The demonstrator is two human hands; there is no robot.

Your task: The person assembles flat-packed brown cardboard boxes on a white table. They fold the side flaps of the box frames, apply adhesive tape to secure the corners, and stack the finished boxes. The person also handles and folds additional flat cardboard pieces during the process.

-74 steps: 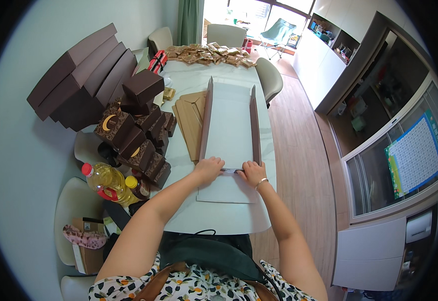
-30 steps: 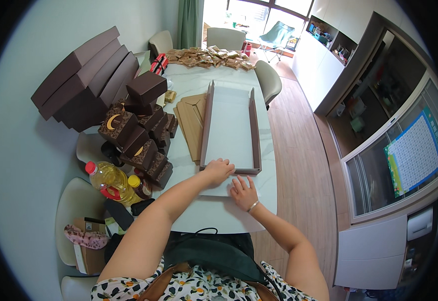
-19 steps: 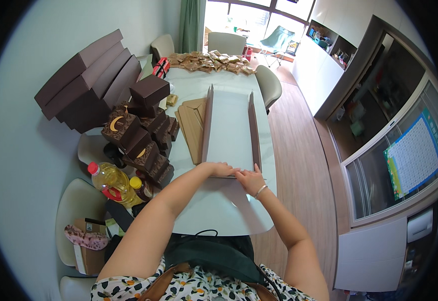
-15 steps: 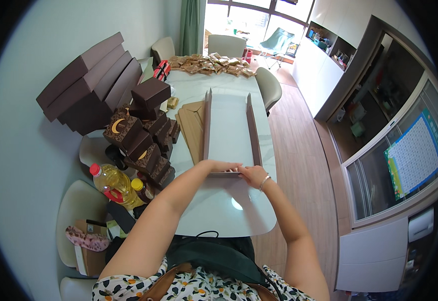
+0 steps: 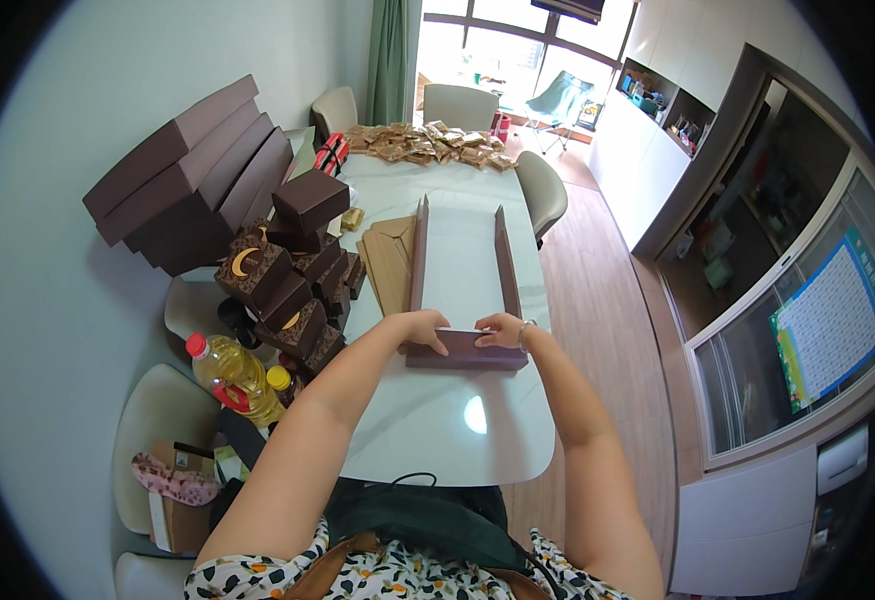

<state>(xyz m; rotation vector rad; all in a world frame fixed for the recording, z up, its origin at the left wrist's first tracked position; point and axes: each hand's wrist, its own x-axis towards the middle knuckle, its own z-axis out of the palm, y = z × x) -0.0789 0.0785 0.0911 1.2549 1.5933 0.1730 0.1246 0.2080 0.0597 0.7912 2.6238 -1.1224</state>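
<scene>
The long brown cardboard tray (image 5: 466,352) lies on the marble-patterned surface (image 5: 427,440), its right wall near the surface's right edge; bare room opens on the tray's near side. Just left of the tray lies flat kraft cardboard (image 5: 387,268); farther left, dark gift boxes (image 5: 255,272) crowd together. The left hand (image 5: 425,330) and right hand (image 5: 502,331) pinch the tray's near wall, fingers bent nearly together over its top, partly hidden behind it. Beyond the tray, the heaped packets' (image 5: 427,143) contents are hard to make out.
</scene>
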